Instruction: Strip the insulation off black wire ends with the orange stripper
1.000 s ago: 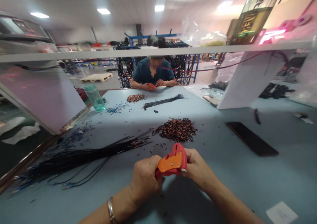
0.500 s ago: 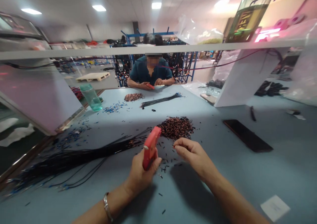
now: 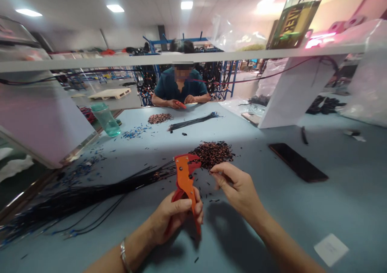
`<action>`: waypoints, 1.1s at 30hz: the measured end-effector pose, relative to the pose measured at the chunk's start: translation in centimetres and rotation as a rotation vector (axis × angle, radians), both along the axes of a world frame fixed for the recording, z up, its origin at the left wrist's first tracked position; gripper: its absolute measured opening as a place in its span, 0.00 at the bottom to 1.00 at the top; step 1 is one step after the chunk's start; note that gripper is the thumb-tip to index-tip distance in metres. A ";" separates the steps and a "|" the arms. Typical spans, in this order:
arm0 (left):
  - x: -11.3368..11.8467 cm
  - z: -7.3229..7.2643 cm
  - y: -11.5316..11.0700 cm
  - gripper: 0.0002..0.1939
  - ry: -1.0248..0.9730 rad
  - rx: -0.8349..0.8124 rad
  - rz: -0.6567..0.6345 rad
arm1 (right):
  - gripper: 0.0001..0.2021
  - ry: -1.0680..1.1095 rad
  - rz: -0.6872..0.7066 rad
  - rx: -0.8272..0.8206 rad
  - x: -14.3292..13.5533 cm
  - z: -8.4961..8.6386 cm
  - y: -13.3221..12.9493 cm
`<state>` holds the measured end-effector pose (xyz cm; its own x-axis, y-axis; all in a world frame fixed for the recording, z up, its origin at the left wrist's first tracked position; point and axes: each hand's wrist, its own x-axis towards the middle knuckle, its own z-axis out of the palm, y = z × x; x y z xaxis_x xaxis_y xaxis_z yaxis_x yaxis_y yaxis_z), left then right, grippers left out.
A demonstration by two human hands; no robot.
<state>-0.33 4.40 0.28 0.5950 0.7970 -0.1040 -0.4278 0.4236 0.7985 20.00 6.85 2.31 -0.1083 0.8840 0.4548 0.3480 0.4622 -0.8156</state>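
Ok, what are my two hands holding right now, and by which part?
Your left hand grips the orange-and-red plier-like tool by its handles. Your right hand is curled in a near-pinch; I can't tell whether it holds anything small.

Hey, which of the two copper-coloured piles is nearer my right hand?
The larger, darker pile, just beyond your right hand; the smaller pile lies farther off, toward the person opposite.

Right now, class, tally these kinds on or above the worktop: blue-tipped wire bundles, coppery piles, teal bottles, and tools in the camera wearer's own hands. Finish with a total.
Blue-tipped wire bundles: 2 (near bundle, far bundle)
Coppery piles: 2 (near pile, far pile)
Teal bottle: 1
Orange-and-red tool, in the left hand: 1
Total: 6
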 end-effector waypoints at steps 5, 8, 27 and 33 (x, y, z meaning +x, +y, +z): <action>0.1 -0.1 -0.4 0.19 0.039 0.010 -0.089 | 0.08 -0.089 -0.037 0.141 -0.1 0.1 -0.6; 0.0 -0.4 -0.4 0.20 0.056 0.013 -0.145 | 0.08 -0.118 -0.102 0.208 -0.2 0.1 -0.7; 0.1 -0.3 -0.4 0.22 0.089 0.010 -0.158 | 0.07 -0.200 -0.162 0.410 -0.4 0.2 -0.7; 0.0 -0.4 -0.4 0.22 0.081 -0.004 -0.141 | 0.07 -0.213 -0.156 0.419 -0.3 -0.1 -0.8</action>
<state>-0.31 4.03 -0.09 0.6901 0.7059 -0.1596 -0.2979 0.4782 0.8262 19.71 6.08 2.24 -0.1182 0.6430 0.7567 0.5777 0.6644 -0.4743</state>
